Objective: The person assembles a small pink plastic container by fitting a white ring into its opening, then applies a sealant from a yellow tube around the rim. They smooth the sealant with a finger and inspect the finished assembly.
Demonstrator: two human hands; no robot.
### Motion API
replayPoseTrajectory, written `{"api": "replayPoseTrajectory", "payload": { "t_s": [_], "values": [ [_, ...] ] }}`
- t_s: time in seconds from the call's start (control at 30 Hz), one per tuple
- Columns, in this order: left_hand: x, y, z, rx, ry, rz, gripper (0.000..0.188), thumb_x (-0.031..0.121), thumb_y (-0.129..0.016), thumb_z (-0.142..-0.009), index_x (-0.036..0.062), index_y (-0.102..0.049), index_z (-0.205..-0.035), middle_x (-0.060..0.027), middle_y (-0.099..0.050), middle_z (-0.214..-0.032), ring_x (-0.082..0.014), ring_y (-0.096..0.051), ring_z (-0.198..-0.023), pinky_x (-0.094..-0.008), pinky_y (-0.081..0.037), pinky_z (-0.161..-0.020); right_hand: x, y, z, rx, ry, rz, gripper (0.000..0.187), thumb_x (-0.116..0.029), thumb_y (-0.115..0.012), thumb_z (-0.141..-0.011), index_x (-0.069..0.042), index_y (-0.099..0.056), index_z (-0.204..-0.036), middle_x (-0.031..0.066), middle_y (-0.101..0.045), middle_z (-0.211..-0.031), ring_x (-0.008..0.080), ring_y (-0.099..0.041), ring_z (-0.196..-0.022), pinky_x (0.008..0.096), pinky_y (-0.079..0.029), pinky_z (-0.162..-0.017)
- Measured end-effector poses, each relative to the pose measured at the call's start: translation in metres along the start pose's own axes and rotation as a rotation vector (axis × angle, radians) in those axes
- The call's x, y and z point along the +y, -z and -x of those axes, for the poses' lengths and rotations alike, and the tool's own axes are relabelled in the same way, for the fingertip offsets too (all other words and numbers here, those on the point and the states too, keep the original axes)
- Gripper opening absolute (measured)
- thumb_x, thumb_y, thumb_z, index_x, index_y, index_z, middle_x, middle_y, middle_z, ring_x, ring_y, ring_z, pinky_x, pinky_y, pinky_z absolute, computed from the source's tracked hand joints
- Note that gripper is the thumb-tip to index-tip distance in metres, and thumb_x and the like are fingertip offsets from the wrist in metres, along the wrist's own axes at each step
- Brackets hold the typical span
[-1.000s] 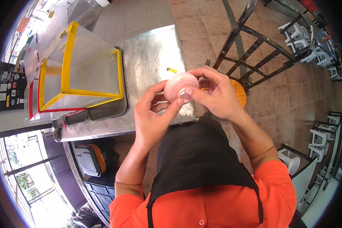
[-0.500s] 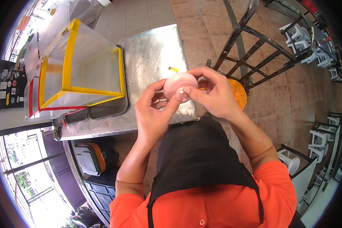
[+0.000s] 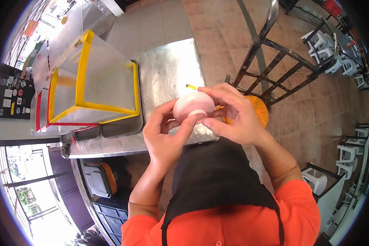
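A small pink bowl [image 3: 187, 103] is held up over the near right part of the metal table, its underside with a raised foot ring turned toward me. My left hand [image 3: 164, 130] grips it from the left, the thumb pressed by the foot ring and the fingers curled behind. My right hand [image 3: 235, 116] holds its right edge, index finger along the far rim and thumb low beside the foot ring. The bowl's inside is hidden. Just beyond it a small yellow and black strip-like object [image 3: 191, 87] lies on the table.
A clear display case [image 3: 110, 78] with yellow edging stands on a dark tray on the metal table [image 3: 162, 61]. Right of the table are a black metal trolley frame [image 3: 274, 69] and an orange plastic bag [image 3: 256, 110]. White stools [image 3: 314, 180] line the far right.
The bowl has tipped, so its foot ring shows more. My right thumb has slid down and right, off the bowl's middle. The view has shifted slightly.
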State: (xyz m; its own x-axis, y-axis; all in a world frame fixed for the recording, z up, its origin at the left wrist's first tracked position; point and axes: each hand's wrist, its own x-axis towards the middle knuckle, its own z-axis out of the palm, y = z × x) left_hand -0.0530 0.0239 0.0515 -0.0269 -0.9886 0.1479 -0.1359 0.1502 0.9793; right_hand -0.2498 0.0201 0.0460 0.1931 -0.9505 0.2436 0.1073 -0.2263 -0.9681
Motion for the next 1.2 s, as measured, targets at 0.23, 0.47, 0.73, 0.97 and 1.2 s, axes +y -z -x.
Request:
{"api": "replayPoseTrajectory", "payload": {
  "t_s": [0.23,0.47,0.73,0.97,1.2],
  "values": [
    [0.005,0.006,0.007,-0.026,-0.175,0.026,0.047,0.002,-0.085,-0.082,-0.0037,-0.062,-0.122,-0.0131,-0.067,-0.117,-0.0198,-0.069,-0.106,-0.0331,-0.060,-0.089,-0.019,0.001,0.004,-0.041,0.038,-0.001,0.052,0.004,-0.074,-0.085,0.002,-0.061,-0.136,0.0104,-0.053,-0.122,0.0200,-0.062,-0.114,0.0319,-0.059,-0.094],
    [0.014,0.017,0.012,-0.032,-0.451,-0.097,0.053,0.005,-0.089,-0.076,-0.0043,-0.063,-0.121,-0.0161,-0.068,-0.114,-0.0257,-0.070,-0.100,-0.0346,-0.060,-0.086,-0.045,0.001,0.010,-0.069,0.209,0.204,0.053,0.000,-0.077,-0.083,0.002,-0.063,-0.134,0.0143,-0.057,-0.117,0.0216,-0.064,-0.106,0.0323,-0.059,-0.091],
    [0.027,0.026,0.014,0.007,-0.734,-0.319,0.053,0.014,-0.091,-0.076,-0.0026,-0.063,-0.117,-0.0174,-0.070,-0.109,-0.0313,-0.073,-0.096,-0.0381,-0.063,-0.083,-0.064,-0.002,0.017,-0.043,0.411,0.451,0.056,-0.003,-0.084,-0.077,-0.001,-0.067,-0.131,0.0152,-0.066,-0.116,0.0234,-0.065,-0.098,0.0317,-0.053,-0.082],
    [0.031,0.029,0.014,0.007,-0.828,-0.344,0.054,0.019,-0.091,-0.078,-0.0016,-0.062,-0.117,-0.0159,-0.068,-0.109,-0.0320,-0.073,-0.097,-0.0424,-0.066,-0.085,-0.066,-0.002,0.019,-0.047,0.513,0.521,0.059,-0.003,-0.086,-0.076,0.000,-0.066,-0.131,0.0166,-0.068,-0.122,0.0237,-0.067,-0.098,0.0300,-0.054,-0.082],
    [0.034,0.031,0.015,0.012,-0.853,-0.405,0.055,0.021,-0.091,-0.079,-0.0009,-0.061,-0.119,-0.0158,-0.068,-0.109,-0.0323,-0.073,-0.093,-0.0428,-0.066,-0.083,-0.067,-0.005,0.017,-0.020,0.598,0.517,0.057,-0.001,-0.087,-0.075,0.001,-0.067,-0.129,0.0179,-0.068,-0.120,0.0245,-0.068,-0.096,0.0290,-0.055,-0.079]
  ]
}}
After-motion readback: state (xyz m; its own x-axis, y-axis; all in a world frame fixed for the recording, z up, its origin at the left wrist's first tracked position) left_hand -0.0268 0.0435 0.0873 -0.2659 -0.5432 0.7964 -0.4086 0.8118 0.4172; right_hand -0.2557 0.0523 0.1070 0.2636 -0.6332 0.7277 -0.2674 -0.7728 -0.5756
